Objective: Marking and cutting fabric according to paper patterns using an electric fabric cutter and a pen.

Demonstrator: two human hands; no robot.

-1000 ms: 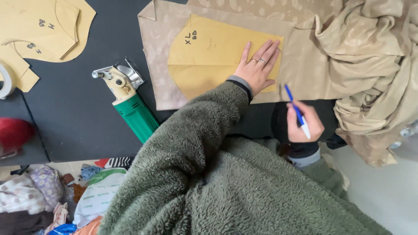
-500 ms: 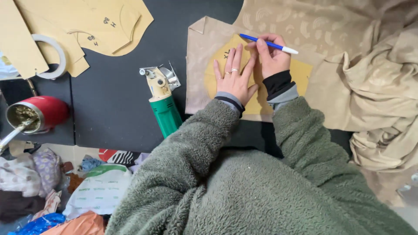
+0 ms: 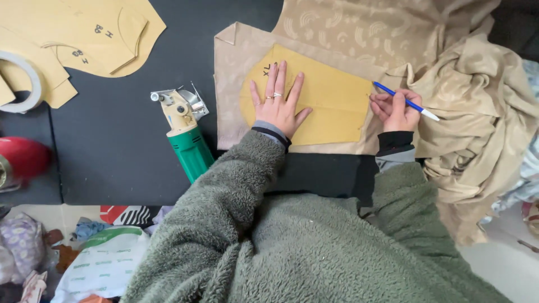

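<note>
One dark table (image 3: 123, 151) bears beige fabric (image 3: 460, 112), paper patterns (image 3: 84, 33).

White plastic pkg (image 3: 104, 264) w/ green print, bottom left on floor.

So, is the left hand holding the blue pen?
No, the left hand lies flat with spread fingers on the yellow paper pattern, while the right hand holds the blue pen.
</note>
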